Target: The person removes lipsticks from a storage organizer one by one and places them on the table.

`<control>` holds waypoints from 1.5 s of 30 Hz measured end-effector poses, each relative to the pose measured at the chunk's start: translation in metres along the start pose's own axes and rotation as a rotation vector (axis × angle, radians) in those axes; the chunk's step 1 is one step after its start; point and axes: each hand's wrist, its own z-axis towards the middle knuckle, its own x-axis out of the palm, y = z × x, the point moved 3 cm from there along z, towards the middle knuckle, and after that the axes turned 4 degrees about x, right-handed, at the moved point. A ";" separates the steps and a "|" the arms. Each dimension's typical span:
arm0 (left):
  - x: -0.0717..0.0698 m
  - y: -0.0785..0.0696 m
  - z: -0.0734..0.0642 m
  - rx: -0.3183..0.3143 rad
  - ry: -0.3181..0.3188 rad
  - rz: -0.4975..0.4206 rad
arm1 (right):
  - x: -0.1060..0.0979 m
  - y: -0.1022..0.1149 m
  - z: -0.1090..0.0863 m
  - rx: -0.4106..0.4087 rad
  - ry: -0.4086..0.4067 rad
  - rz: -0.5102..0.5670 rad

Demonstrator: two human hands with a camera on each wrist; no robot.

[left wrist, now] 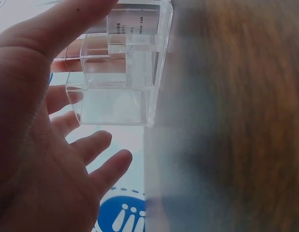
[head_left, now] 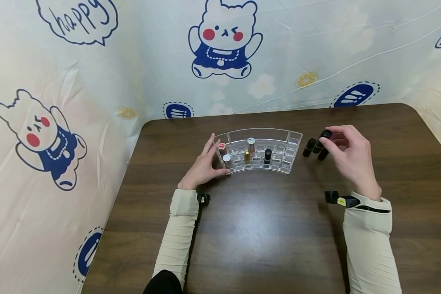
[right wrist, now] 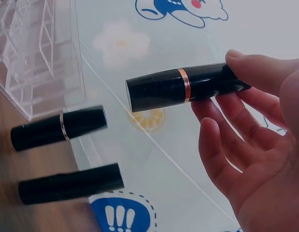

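Note:
My left hand (head_left: 202,167) grips the left end of a clear curved lipstick organizer (head_left: 266,131), thumb at its front corner and fingers along the side. In the left wrist view some fingertips show through the plastic. Between the thumb and fingertips of my right hand (head_left: 353,155) is a black lipstick tube (right wrist: 154,89) with a copper-coloured band. It is held by one end, to the right of the organizer. Below it, two more black lipstick tubes (right wrist: 38,134) (right wrist: 72,183) stand upright on the table, side by side.
Several tubes stand in the organizer: one with a red-and-white top (head_left: 222,148), a silver-white one (head_left: 227,160), a white-capped one (head_left: 251,143), a gold one (head_left: 247,157) and a black one (head_left: 267,156). A printed curtain (head_left: 279,53) hangs behind the brown table (head_left: 250,232).

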 end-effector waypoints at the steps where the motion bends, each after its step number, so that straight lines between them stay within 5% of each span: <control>1: 0.000 0.000 0.000 0.000 0.001 -0.001 | -0.002 0.000 0.000 0.005 -0.002 0.000; 45: 0.000 0.002 0.000 0.009 0.006 0.013 | -0.039 -0.036 -0.001 0.169 -0.128 0.001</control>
